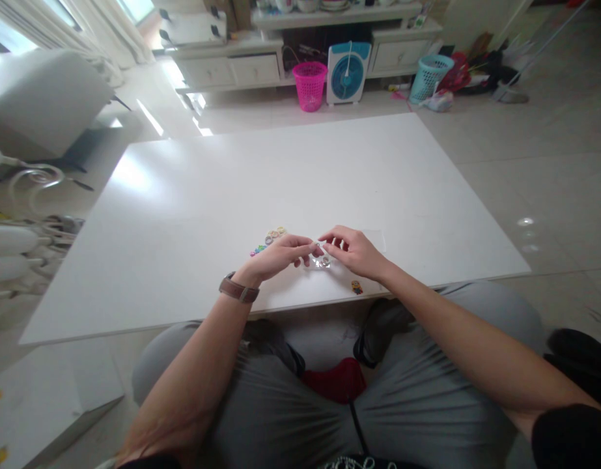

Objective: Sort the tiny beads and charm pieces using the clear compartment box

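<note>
Above the near part of the white table (300, 176), my two hands are close together. My left hand (283, 253) pinches a small ring-like piece (318, 245) between thumb and fingertips; its exact kind is too small to tell. My right hand (353, 251) is beside it, fingers bent, thumb and fingertips apart with nothing visible between them. Below the fingertips lies a small clear plastic bag (321, 263) with ring-shaped pieces in it. Partly behind my left hand are several pale round rings (275, 233) and small colourful pieces (258, 249).
A small yellow cartoon figure piece (357, 287) lies near the table's front edge. A flat clear plastic sheet or bag (377, 240) lies right of my right hand. Beyond the table stand a pink basket (310, 88), a blue fan (348, 73) and a light-blue basket (430, 78).
</note>
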A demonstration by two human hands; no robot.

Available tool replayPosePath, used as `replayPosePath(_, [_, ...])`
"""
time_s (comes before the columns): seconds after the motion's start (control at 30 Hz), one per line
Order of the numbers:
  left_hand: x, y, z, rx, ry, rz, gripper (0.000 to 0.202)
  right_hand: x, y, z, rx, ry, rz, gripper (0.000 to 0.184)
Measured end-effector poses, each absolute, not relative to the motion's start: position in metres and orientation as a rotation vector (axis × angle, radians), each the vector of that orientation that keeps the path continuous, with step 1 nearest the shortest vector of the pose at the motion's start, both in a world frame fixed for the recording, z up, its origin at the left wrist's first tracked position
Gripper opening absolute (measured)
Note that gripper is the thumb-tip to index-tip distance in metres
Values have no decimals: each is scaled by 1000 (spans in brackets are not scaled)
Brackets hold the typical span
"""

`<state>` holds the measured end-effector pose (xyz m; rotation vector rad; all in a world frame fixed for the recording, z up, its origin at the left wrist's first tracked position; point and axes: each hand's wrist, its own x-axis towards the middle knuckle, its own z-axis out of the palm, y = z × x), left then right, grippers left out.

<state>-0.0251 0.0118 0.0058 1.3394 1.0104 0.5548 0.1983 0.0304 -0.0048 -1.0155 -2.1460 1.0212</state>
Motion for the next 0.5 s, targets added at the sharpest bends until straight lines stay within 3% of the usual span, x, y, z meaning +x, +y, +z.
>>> replayPosePath(0.1, [-22,11,4,1363,977,509,31,198,31,-3,-952,-2084,1193,20])
replayPosePath(0.5, [-23,10,1,1363,935,472,32,197,31,-4,-1039,-2005,1317,17])
